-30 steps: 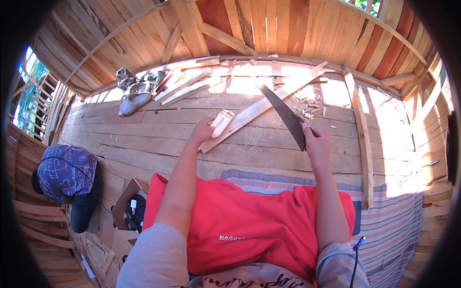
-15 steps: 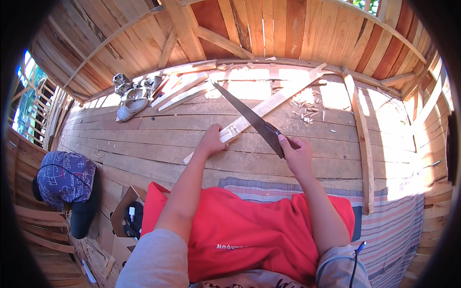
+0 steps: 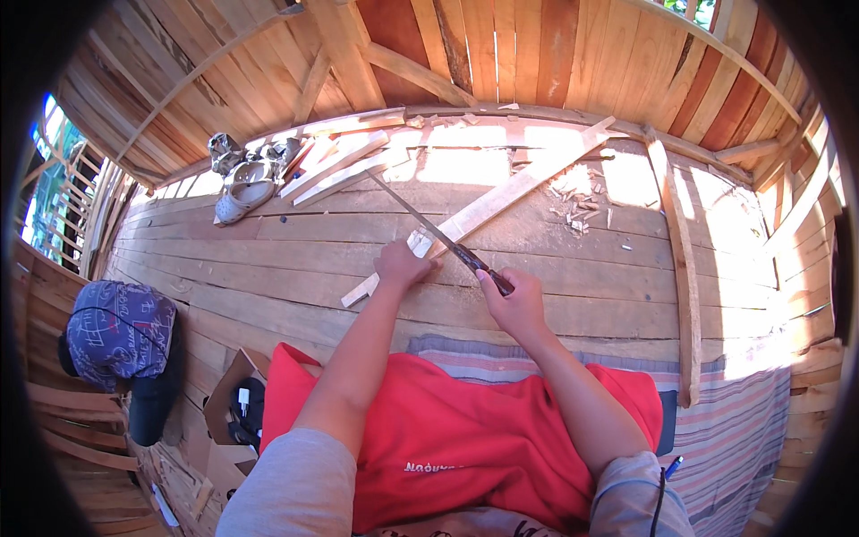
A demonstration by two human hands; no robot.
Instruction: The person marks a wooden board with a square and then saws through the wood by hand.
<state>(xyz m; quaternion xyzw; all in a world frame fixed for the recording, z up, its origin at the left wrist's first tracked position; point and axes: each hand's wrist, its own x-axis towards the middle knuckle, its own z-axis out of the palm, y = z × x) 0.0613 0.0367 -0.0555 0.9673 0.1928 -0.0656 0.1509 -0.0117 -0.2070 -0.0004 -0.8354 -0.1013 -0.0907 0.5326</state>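
Observation:
A long pale wooden board [image 3: 514, 190] lies slantwise on the plank floor, its near end at the lower left. My left hand [image 3: 404, 266] grips the board near that end, fingers wrapped over it. In my right hand [image 3: 514, 298] is a handsaw [image 3: 428, 224], held by its dark handle. Seen nearly edge-on, the saw's blade crosses the board just beyond my left hand and points to the far left. Whether its teeth touch the wood I cannot tell. Red cloth [image 3: 429, 430] covers my lap.
Wood chips [image 3: 574, 192] lie right of the board. Grey clogs [image 3: 246, 192] and cut wood strips [image 3: 344, 174] are at the far left. A beam [image 3: 676, 268] lies at the right, over a striped mat [image 3: 725, 438]. At left are a patterned cap [image 3: 121, 331] and an open cardboard box [image 3: 224, 403].
My right hand has brought the saw left and down toward the board, turning the blade on edge. My left hand has shifted slightly along the board.

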